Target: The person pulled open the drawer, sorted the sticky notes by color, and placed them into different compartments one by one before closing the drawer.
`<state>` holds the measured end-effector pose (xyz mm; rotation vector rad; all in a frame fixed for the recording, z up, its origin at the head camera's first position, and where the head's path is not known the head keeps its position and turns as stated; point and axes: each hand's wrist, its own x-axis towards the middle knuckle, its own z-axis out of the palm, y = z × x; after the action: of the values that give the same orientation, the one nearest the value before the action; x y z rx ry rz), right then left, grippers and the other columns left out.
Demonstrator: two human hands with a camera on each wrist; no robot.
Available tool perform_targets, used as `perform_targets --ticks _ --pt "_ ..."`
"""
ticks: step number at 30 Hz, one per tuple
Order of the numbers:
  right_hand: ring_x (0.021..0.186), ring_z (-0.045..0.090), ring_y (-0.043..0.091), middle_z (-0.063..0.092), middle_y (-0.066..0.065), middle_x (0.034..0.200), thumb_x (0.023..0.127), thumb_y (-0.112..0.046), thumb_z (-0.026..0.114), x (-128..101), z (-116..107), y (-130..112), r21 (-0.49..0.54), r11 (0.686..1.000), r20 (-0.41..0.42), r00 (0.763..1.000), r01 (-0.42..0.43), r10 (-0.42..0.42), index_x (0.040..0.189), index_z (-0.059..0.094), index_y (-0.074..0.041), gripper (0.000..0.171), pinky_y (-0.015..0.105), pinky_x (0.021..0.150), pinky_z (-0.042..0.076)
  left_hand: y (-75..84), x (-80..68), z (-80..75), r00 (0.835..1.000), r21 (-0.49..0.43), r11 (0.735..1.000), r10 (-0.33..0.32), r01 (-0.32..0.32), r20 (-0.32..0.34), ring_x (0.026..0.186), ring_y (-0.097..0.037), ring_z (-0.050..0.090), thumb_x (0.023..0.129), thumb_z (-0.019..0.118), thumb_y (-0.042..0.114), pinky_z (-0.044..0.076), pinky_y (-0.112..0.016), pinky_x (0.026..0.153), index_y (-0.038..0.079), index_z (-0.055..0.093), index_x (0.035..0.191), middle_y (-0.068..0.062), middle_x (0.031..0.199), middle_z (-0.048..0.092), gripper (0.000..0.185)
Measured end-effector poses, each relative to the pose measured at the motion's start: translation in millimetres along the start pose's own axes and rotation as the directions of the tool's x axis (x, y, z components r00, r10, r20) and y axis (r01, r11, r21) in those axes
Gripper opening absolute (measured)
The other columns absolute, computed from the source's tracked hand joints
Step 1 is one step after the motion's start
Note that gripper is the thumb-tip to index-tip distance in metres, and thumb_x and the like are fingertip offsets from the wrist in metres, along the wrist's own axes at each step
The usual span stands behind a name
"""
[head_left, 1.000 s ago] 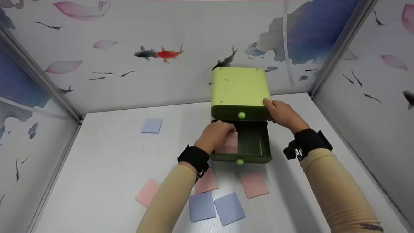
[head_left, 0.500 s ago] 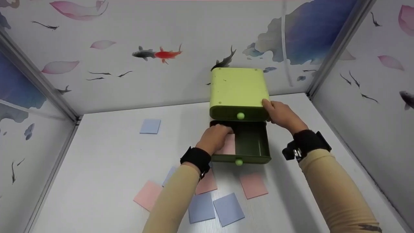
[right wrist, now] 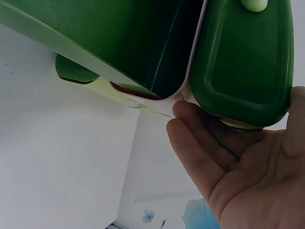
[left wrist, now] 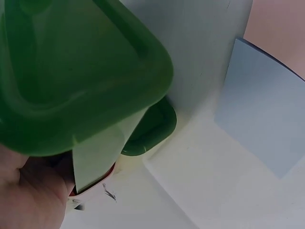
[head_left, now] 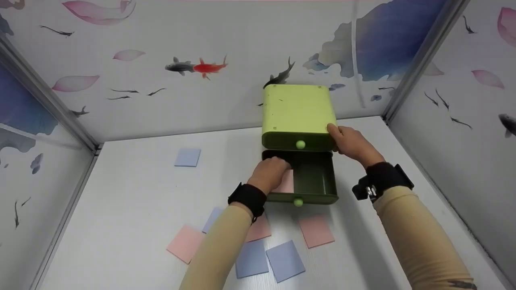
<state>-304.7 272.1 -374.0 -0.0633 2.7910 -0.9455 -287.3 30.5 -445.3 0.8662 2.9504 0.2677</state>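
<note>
My left hand (head_left: pixel 269 174) reaches into the pulled-out lower drawer (head_left: pixel 318 171) of a light-green two-drawer box (head_left: pixel 298 108). Its curled fingers grip a pink square card (head_left: pixel 286 183) at the drawer's left side; the fingertips are hidden. In the left wrist view the left hand (left wrist: pixel 33 195) shows partly behind the green drawer front (left wrist: pixel 86 95). My right hand (head_left: pixel 354 145) holds the box's right side, thumb on the top edge. The right wrist view shows that hand (right wrist: pixel 238 167) around the end of the closed upper drawer (right wrist: pixel 245 62).
Pink cards (head_left: pixel 316 231) and blue cards (head_left: pixel 286 260) lie on the white table before the box. One blue card (head_left: pixel 187 157) lies apart at the back left. Patterned panels (head_left: pixel 141 80) enclose the table at the back and sides.
The left hand has come slightly toward me inside the drawer, covering more of the pink card. My right hand keeps its hold on the box.
</note>
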Motion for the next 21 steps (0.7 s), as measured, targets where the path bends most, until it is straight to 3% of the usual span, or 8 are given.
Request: perform_targets --ticks 7,21 --pt "0.074 0.055 0.020 0.059 0.012 0.087 0.101 -0.058 0.017 -0.7 -0.4 -1.0 0.004 1.000 -0.002 1.000 0.001 -0.001 0.098 0.053 -0.003 0.067 0.032 0.070 0.043 0.6 -0.5 -0.4 1.000 0.069 0.998 -0.002 0.002 -0.012 0.095 -0.024 0.068 0.096 0.055 0.001 0.057 -0.036 0.078 0.014 0.074 0.103 -0.007 0.103 0.072 0.024" --pt "0.074 0.056 0.020 0.060 0.013 0.087 0.101 -0.058 0.017 -0.7 0.7 0.6 0.000 1.000 -0.010 1.000 -0.003 0.003 0.098 0.054 -0.002 0.067 0.032 0.070 0.043 -2.7 -0.4 4.7 0.995 0.081 0.996 0.036 -0.029 -0.094 0.089 -0.022 0.070 0.095 0.057 0.003 0.058 -0.036 0.073 0.014 0.075 0.095 -0.006 0.096 0.074 0.021"
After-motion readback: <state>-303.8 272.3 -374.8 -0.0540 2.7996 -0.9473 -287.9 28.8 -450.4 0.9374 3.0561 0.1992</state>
